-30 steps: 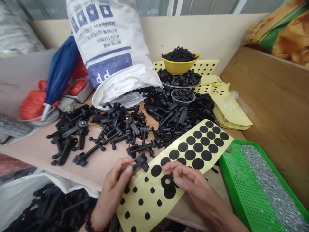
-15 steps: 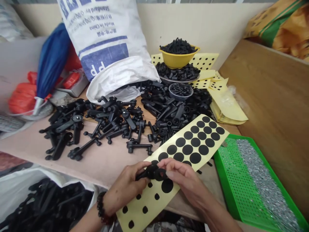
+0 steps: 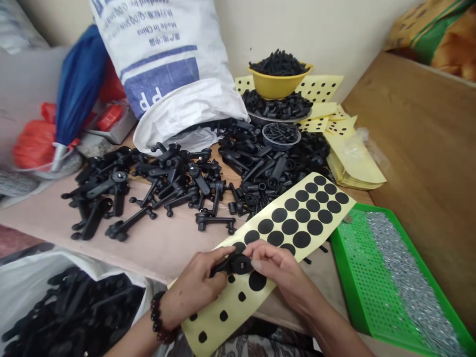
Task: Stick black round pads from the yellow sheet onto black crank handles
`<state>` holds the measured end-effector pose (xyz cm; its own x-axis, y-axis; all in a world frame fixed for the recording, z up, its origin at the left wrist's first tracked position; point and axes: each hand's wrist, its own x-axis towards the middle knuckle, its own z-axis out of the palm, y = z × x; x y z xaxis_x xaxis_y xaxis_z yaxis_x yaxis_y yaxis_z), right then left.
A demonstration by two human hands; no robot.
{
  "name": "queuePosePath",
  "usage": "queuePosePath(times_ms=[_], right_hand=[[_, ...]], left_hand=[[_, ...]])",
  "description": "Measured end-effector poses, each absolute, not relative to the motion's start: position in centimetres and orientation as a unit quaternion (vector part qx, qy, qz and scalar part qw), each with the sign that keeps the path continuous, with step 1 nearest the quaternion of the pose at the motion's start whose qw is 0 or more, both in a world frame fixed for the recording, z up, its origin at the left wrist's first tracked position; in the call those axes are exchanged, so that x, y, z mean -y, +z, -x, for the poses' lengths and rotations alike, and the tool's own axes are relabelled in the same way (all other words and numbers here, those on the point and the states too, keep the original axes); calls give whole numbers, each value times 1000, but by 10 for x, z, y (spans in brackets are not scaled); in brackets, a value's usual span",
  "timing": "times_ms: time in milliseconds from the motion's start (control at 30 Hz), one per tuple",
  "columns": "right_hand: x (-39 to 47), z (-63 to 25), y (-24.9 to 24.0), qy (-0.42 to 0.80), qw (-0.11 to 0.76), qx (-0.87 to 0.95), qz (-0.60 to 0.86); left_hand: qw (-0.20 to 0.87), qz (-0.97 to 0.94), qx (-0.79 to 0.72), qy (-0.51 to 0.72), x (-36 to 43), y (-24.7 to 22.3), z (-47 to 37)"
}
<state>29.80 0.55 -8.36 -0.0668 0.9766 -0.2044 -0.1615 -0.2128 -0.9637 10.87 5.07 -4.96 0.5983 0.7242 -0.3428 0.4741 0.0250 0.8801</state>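
My left hand, with a beaded bracelet at the wrist, grips a black plastic arm part between thumb and fingers. The part's round end points right and shows a small light fitting at its middle. Against that round end, the closed fingertips of my right hand rest; whether they pinch something is hidden. Beneath both hands lies a yellow sheet with round black pads on its upper part and small dark spots on its lower part.
Black arm parts lie heaped across the table. Behind are a white sack, a yellow bowl and stacked yellow sheets. A green tray of metal pieces is right; a bag of black parts is lower left.
The round end of the black part has turned to show its light fitting; the dark disc near my right fingertips is now against it. The view has shifted slightly.
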Motion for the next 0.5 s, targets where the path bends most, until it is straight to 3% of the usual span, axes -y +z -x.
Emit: queuePosePath(times_ms=[500], right_hand=[[-6,-296,-84,589,457,434,506]], left_hand=[[534,-720,-431,104,-50,-47,-109]])
